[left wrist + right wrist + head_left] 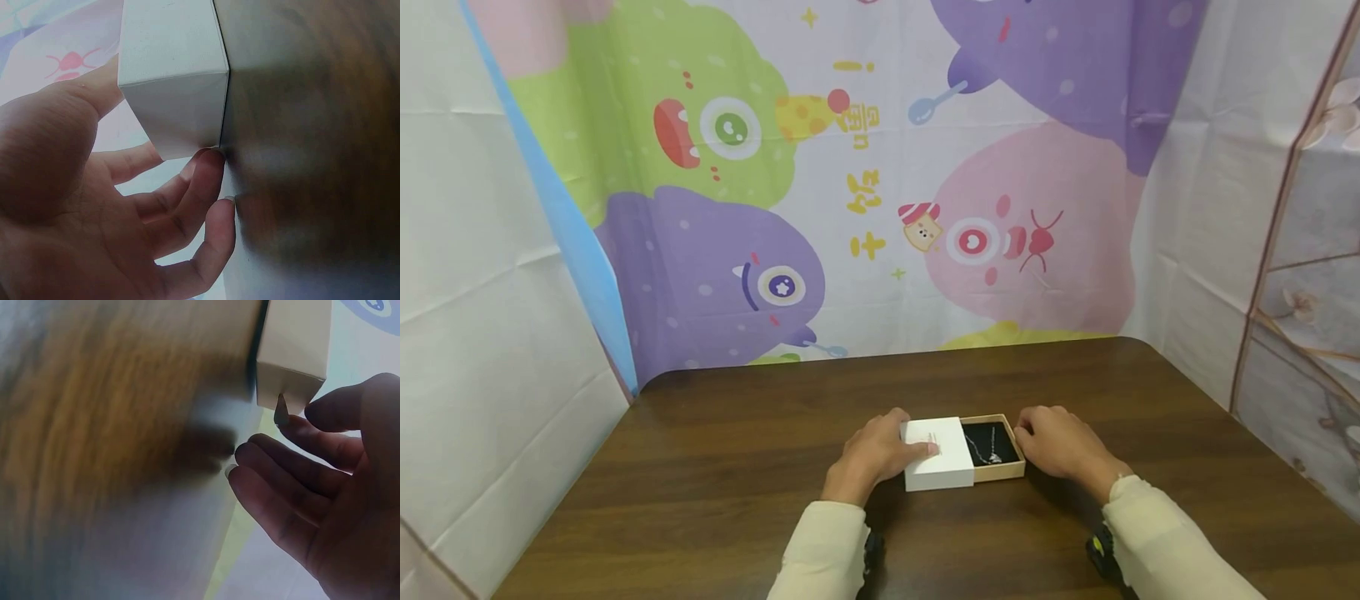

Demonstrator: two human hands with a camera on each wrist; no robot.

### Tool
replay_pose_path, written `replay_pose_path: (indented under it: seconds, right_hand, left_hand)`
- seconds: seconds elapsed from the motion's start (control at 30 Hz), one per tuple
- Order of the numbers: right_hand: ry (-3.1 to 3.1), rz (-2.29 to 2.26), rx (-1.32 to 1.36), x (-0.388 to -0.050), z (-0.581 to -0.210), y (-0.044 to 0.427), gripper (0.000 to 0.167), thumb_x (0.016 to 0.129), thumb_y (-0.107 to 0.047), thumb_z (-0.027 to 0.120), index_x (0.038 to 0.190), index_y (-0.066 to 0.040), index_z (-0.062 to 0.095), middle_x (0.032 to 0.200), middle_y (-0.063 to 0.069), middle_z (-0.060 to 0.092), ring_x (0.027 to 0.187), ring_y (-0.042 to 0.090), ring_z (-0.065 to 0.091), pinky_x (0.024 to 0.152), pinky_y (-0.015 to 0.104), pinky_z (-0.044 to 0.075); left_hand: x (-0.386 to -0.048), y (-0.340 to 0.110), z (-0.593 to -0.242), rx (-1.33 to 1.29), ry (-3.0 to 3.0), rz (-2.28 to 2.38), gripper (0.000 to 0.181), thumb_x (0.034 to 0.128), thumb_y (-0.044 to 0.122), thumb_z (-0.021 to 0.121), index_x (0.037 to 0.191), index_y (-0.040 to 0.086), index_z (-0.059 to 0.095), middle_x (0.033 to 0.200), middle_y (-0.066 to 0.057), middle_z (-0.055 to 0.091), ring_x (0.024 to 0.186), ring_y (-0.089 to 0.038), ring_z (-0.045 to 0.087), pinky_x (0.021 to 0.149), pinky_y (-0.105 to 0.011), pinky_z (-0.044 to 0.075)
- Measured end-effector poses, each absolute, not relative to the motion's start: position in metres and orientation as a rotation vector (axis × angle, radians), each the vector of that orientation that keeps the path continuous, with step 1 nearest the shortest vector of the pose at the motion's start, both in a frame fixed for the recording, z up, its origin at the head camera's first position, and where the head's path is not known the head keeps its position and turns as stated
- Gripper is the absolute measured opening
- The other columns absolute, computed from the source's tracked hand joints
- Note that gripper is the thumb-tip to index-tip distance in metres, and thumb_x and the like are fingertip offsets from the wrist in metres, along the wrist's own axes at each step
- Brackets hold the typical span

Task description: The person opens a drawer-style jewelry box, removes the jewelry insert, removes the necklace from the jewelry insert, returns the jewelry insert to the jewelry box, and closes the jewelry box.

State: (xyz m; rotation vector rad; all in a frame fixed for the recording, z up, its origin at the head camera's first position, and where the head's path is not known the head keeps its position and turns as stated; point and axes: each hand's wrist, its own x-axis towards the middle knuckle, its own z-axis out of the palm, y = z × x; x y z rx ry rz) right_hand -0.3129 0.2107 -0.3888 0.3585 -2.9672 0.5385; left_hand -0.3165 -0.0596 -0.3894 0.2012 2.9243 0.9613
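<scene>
A white box sleeve (pixel 951 454) lies on the table, with a tan inner tray (pixel 1000 473) extending from its right side. Inside the tray, a silver necklace (pixel 994 457) rests on a black insert. My left hand (pixel 868 457) grips the sleeve's left end, thumb on top and fingers at the far side; the left wrist view shows this hand (pixel 119 200) around the white sleeve (pixel 172 44). At the tray's right end is my right hand (pixel 1063 442). In the right wrist view, its (pixel 337 487) index fingertip touches the tray's end wall (pixel 290 378), thumb tip beside the corner, other fingers loosely bent.
The brown wooden table (pixel 715 450) extends around the box. Behind it hangs a cartoon-printed cloth (pixel 880 308), with pale cloth at the left (pixel 497 292) and a flower-patterned one at the right (pixel 1315 292). Dark wrist devices sit below both sleeves.
</scene>
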Motion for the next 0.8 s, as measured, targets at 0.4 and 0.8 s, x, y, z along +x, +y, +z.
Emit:
replay_pose_path:
  seconds: [0.4,0.8]
  right_hand:
    - [-2.949,0.577,0.371,-0.3143,-0.3875,0.2074,0.013,0.096,-0.02,0.062,0.102,-0.01,0.069,0.077,-0.004,0.059,0.066,0.015,0.052,0.061,0.036,0.044]
    - [-2.951,0.564,0.425,-0.3124,-0.3863,0.2032,0.024,0.094,-0.018,0.064,0.115,-0.009,0.067,0.103,0.002,0.069,0.089,0.019,0.064,0.079,0.048,0.053]
  left_hand:
    - [-0.3163,-0.0594,-0.3892,0.207,2.927,0.961,0.066,0.0804,0.05,0.081,0.129,0.01,0.061,0.118,-0.011,0.066,0.097,-0.027,0.059,0.087,-0.051,0.047]
    - [-0.3164,-0.0591,-0.3895,0.182,2.917,0.963,0.068,0.0805,0.05,0.081,0.132,0.01,0.06,0.121,-0.012,0.065,0.1,-0.029,0.059,0.09,-0.054,0.047]
